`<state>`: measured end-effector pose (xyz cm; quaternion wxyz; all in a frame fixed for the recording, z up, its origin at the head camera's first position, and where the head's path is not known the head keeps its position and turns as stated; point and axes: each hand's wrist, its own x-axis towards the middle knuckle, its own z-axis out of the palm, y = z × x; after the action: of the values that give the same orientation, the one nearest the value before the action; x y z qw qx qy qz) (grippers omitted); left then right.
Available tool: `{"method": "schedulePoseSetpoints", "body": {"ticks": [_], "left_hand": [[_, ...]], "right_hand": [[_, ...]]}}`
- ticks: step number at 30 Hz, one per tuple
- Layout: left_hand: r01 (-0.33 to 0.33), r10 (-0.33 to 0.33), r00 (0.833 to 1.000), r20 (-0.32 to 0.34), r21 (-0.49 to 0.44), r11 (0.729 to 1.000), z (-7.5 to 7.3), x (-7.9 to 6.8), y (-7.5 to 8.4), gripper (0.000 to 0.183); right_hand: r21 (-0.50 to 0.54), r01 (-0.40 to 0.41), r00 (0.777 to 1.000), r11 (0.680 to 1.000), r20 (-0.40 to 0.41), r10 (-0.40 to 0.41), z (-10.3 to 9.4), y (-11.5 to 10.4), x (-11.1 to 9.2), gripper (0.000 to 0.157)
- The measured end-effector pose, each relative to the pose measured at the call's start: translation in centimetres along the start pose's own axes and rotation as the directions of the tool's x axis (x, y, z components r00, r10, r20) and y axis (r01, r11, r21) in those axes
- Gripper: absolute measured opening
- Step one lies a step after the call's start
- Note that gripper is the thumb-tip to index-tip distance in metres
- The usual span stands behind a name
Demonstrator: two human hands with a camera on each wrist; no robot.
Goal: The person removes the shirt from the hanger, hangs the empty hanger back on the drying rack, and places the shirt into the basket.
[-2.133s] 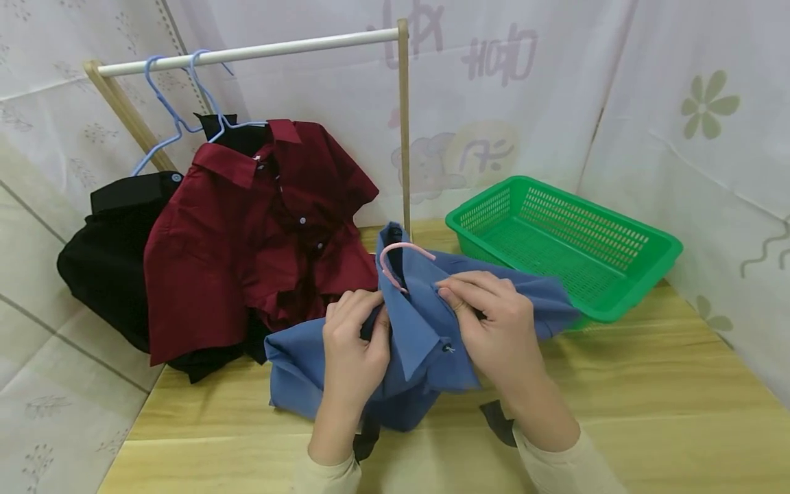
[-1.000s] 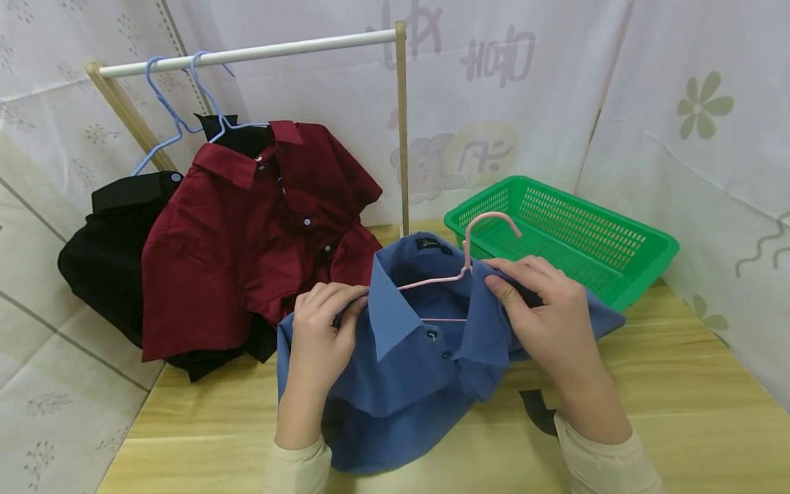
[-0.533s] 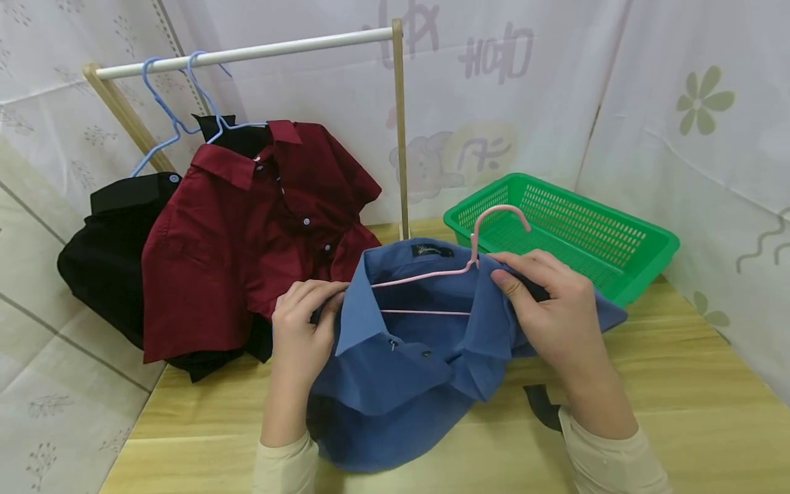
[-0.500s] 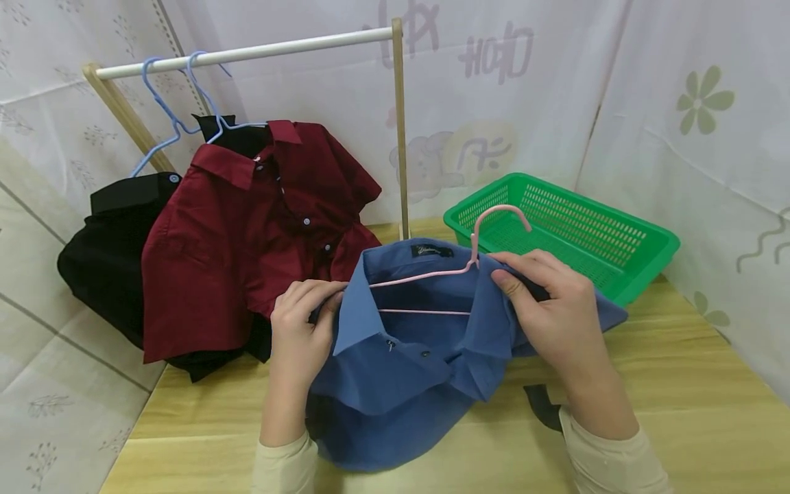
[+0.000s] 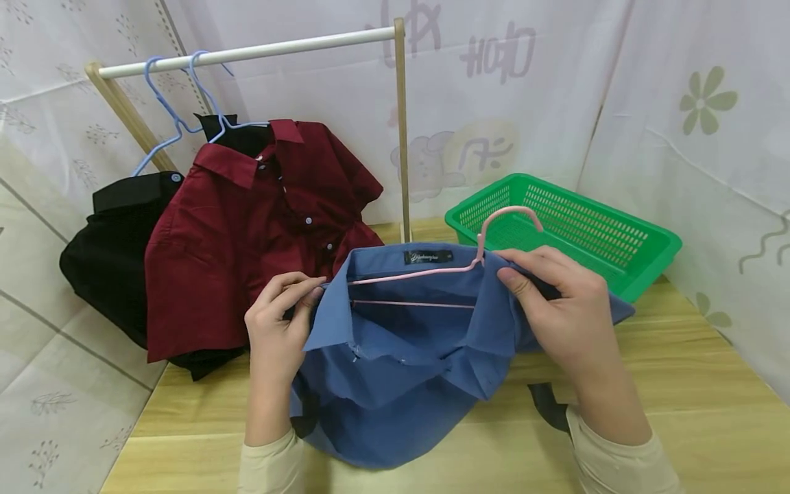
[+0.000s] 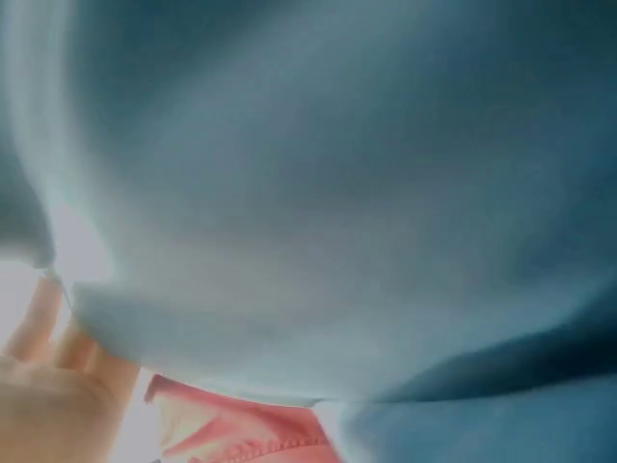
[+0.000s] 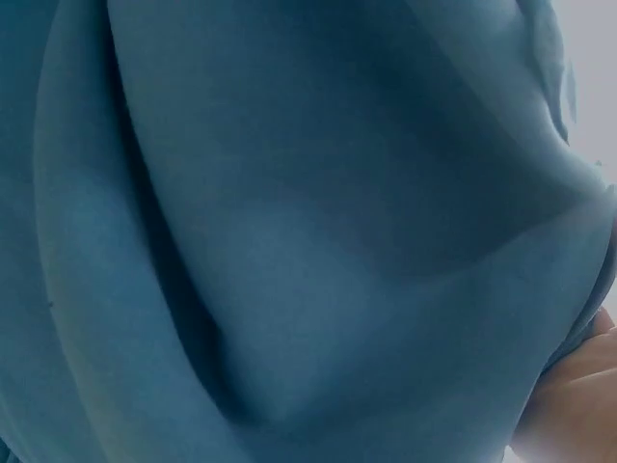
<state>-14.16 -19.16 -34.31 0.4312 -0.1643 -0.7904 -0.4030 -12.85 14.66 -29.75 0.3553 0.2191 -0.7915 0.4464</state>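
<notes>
A blue collared shirt (image 5: 395,391) hangs between both hands in the head view, its neck spread wide and a black label showing inside the collar. Within the neck lies a pink hanger (image 5: 426,274), its hook rising at the right side of the collar. My left hand (image 5: 280,322) pinches the shirt beside the left collar point. On the other side, my right hand (image 5: 564,302) pinches the shoulder cloth near the hook. Blue cloth (image 6: 318,212) fills most of the left wrist view, and blue cloth (image 7: 318,241) fills the right one. The hanger's ends are hidden under the shirt.
At the left stands a clothes rack (image 5: 259,51) with blue hangers (image 5: 204,89) carrying a dark red shirt (image 5: 216,261) and black clothing (image 5: 117,247). A green basket (image 5: 648,247) sits at the back right of the wooden table (image 5: 679,412), partly behind the blue shirt.
The collar, earlier bunched and folded, is now spread open. My left hand has moved left and slightly up, my right hand to the right. The hanger's hook has shifted right with the shirt.
</notes>
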Motion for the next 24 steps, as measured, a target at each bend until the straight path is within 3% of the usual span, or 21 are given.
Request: {"method": "schedulePoseSetpoints", "body": {"ticks": [3,6,10,15,17,20,24], "left_hand": [[0.079,-0.078,0.995,-0.063,0.002,0.997,-0.2,0.0,0.1,0.012],[0.190,-0.191,0.976,-0.101,-0.017,0.982,-0.2,-0.1,0.2,0.010],[0.339,-0.343,0.932,-0.115,-0.050,0.939,-0.5,-0.1,0.4,0.013],[0.457,-0.458,0.884,-0.097,-0.035,0.889,-1.1,0.1,0.6,0.016],[0.493,-0.499,0.863,-0.076,-0.084,0.866,-1.4,0.2,0.7,0.017],[0.559,-0.583,0.811,-0.046,-0.235,0.795,-1.9,0.4,0.8,0.018],[0.620,-0.691,0.723,0.001,-0.443,0.648,-2.2,0.7,0.9,0.019]], "right_hand": [[0.008,0.006,1.000,1.000,-0.004,-0.006,0.0,-0.1,0.0,0.035],[0.018,0.016,1.000,1.000,-0.016,-0.016,0.0,-0.3,0.0,0.036],[0.038,0.017,1.000,0.999,-0.027,-0.016,0.1,-0.4,0.1,0.035],[0.074,0.018,0.999,0.997,-0.034,-0.015,-0.1,-0.3,0.3,0.032],[0.086,0.042,0.998,0.995,-0.044,-0.038,-0.3,0.0,0.3,0.029],[0.084,0.079,0.996,0.993,-0.050,-0.075,-0.4,0.6,0.4,0.023],[0.074,0.135,0.991,0.988,-0.014,-0.134,-0.4,1.2,0.5,0.016]]}}
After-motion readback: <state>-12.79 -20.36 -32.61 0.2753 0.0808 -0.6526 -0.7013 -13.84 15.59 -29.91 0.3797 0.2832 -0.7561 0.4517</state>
